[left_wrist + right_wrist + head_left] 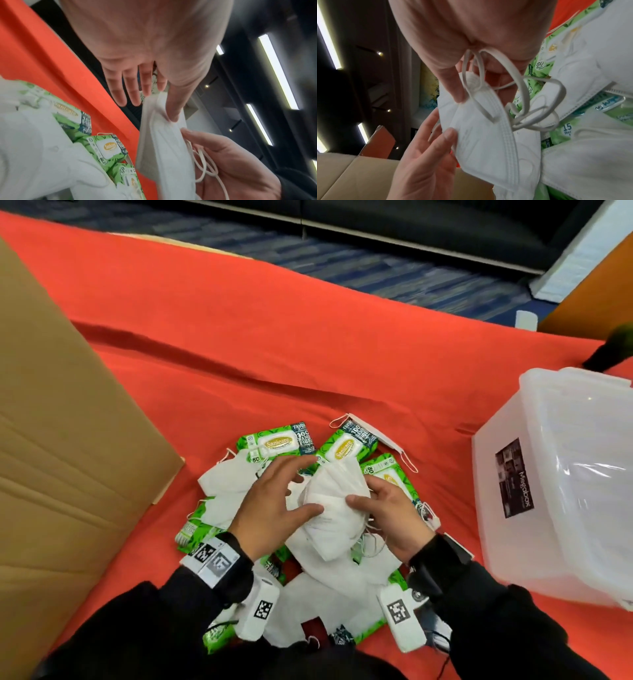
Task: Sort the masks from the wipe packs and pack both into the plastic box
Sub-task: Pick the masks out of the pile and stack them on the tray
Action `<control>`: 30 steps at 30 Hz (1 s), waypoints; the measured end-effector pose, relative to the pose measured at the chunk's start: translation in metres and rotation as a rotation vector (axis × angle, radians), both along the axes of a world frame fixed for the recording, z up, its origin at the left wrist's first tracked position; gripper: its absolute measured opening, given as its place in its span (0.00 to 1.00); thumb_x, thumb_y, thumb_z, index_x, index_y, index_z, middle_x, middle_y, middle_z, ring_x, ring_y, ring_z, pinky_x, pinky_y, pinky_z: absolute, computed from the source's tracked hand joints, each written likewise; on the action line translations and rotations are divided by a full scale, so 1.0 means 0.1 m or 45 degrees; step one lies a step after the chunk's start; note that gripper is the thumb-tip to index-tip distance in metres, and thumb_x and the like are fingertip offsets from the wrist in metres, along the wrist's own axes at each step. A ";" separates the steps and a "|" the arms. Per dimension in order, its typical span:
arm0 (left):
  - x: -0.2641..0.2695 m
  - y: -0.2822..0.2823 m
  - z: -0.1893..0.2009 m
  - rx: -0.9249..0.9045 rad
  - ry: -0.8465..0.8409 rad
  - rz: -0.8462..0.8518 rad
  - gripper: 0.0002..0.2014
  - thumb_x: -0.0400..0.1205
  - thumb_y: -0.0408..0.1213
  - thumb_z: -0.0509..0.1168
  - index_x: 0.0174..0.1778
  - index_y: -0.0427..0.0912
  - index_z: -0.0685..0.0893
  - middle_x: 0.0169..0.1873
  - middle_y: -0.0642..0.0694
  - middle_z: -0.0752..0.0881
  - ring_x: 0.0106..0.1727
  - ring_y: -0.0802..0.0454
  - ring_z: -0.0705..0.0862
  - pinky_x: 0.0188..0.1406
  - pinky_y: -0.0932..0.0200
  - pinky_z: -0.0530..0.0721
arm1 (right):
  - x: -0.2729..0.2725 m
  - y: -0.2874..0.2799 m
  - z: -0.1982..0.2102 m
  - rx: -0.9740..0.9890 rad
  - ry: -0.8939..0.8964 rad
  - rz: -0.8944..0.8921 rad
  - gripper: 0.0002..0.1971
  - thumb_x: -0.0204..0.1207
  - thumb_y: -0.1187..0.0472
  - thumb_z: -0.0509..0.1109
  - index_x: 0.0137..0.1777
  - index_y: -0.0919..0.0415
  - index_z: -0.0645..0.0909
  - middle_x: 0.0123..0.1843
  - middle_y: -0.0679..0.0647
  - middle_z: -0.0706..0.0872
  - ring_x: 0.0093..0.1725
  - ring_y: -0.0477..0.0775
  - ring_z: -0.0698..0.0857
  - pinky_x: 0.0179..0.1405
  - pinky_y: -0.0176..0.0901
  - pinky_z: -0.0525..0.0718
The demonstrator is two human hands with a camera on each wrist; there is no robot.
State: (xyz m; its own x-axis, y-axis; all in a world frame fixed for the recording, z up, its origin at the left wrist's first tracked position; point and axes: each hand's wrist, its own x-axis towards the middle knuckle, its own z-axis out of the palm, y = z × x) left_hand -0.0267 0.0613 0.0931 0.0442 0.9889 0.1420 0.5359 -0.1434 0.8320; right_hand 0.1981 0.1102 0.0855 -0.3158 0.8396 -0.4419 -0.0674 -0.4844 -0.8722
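A mixed pile of white masks (226,477) and green wipe packs (277,441) lies on the red cloth (274,337) in front of me. Just above the pile, my right hand (387,511) grips a small stack of folded white masks (332,508), thumb on top and ear loops (522,94) dangling from the palm. My left hand (270,501) hovers beside the stack with its fingers spread straight, and its thumb (173,108) presses the stack's edge (163,148). The translucent plastic box (565,508) stands to the right, tilted, with its inside hidden.
A large cardboard box flap (68,440) covers the left side. One flat mask (376,433) lies behind the packs. A dark green object (613,347) sits behind the plastic box. Beyond the cloth's far edge is dark carpet.
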 end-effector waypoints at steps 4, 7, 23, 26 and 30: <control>0.03 0.09 -0.04 -0.207 -0.219 -0.093 0.29 0.76 0.37 0.78 0.71 0.61 0.81 0.52 0.55 0.91 0.53 0.58 0.90 0.55 0.49 0.89 | 0.00 -0.08 0.03 0.083 -0.012 0.254 0.21 0.76 0.76 0.74 0.67 0.62 0.85 0.60 0.65 0.91 0.58 0.69 0.90 0.55 0.58 0.88; 0.05 0.05 -0.05 -0.186 -0.140 -0.020 0.14 0.76 0.50 0.74 0.57 0.58 0.87 0.43 0.56 0.93 0.45 0.57 0.91 0.49 0.46 0.89 | 0.07 -0.17 -0.03 0.061 -0.229 0.429 0.13 0.75 0.74 0.75 0.57 0.61 0.89 0.52 0.65 0.93 0.44 0.68 0.89 0.40 0.52 0.87; 0.42 -0.39 -0.13 -0.517 -0.635 0.147 0.08 0.83 0.29 0.72 0.45 0.32 0.78 0.40 0.40 0.93 0.43 0.41 0.91 0.38 0.48 0.90 | 0.58 -0.50 -0.01 -0.238 -0.009 -0.103 0.09 0.76 0.61 0.78 0.48 0.59 0.80 0.26 0.49 0.61 0.21 0.48 0.58 0.23 0.41 0.66; 0.62 -0.43 -0.02 -0.528 -0.555 -0.042 0.06 0.84 0.29 0.70 0.51 0.34 0.79 0.43 0.42 0.93 0.43 0.41 0.92 0.38 0.45 0.90 | 0.78 -0.57 0.00 -0.039 -0.228 0.088 0.10 0.72 0.68 0.81 0.40 0.59 0.82 0.26 0.52 0.68 0.20 0.46 0.64 0.19 0.38 0.61; 0.81 -0.40 0.03 -0.303 -0.018 -0.311 0.19 0.80 0.38 0.75 0.62 0.58 0.79 0.52 0.56 0.89 0.47 0.56 0.88 0.47 0.57 0.88 | 1.12 -0.68 0.04 0.115 -0.330 0.153 0.10 0.72 0.69 0.82 0.37 0.66 0.82 0.24 0.48 0.71 0.20 0.45 0.64 0.19 0.36 0.58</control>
